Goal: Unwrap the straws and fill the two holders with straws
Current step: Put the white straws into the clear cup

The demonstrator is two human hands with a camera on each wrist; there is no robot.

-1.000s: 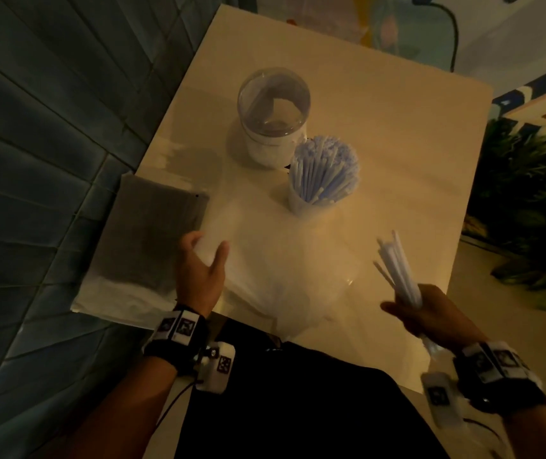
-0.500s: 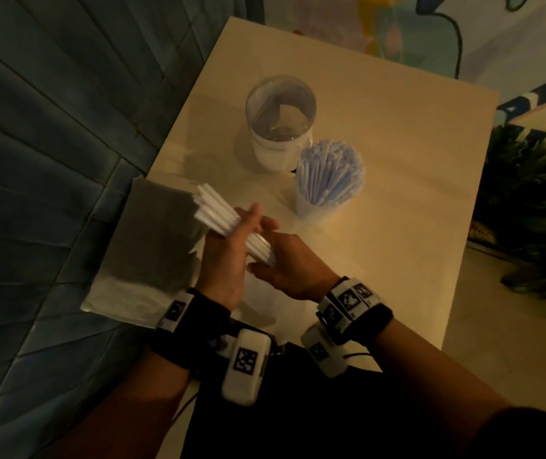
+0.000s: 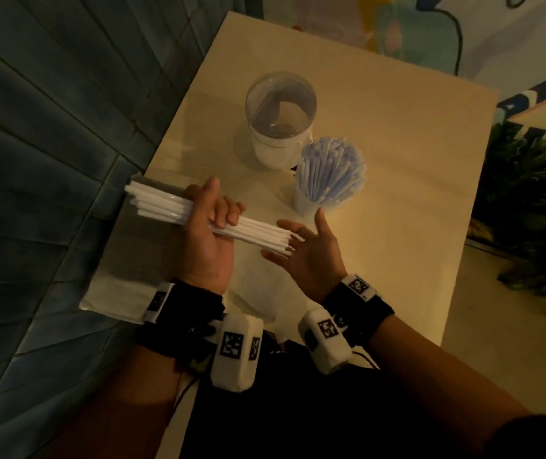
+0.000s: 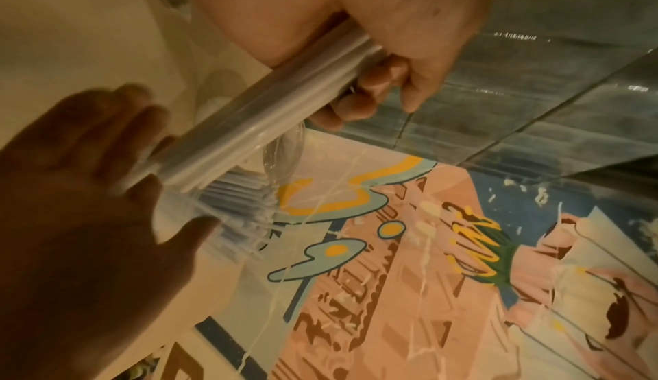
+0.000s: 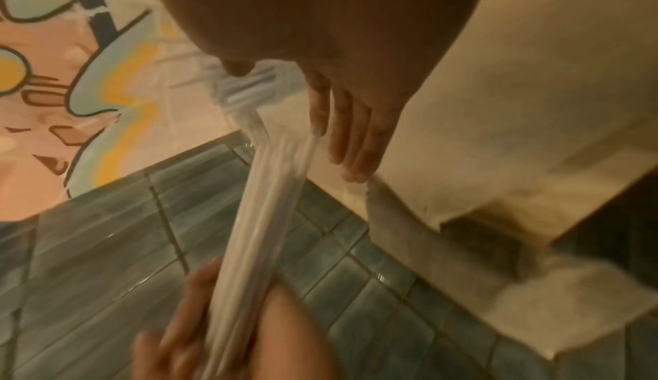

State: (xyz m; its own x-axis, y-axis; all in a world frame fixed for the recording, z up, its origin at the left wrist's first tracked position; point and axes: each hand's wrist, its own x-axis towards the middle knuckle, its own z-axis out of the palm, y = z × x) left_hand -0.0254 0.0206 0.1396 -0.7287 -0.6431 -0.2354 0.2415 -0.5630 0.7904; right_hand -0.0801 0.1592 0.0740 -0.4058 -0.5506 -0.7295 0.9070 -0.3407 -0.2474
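Note:
My left hand (image 3: 212, 226) grips a bundle of white straws (image 3: 165, 205) around its middle and holds it level above the table (image 3: 397, 154). My right hand (image 3: 304, 246) is flat and open, its palm against the bundle's right ends. The left wrist view shows the same bundle of straws (image 4: 256, 121) with my left hand's fingers (image 4: 374, 90) curled under it. In the right wrist view the straws (image 5: 263, 211) run away from my right hand's straight fingers (image 5: 349, 138). One holder (image 3: 329, 175) stands packed with straws. Behind it stands a second holder (image 3: 280, 117) with a clear domed top.
A flat grey-and-white bag (image 3: 132, 260) lies on the table's left edge under my left hand. Clear plastic wrap (image 3: 255, 286) lies at the front edge. A tiled wall (image 3: 50, 127) runs close on the left. Plants (image 3: 536, 200) stand to the right.
My right hand brought the straws from the right over to my left hand, which took hold of them. The right hand has let go and now lies flat against the ends.

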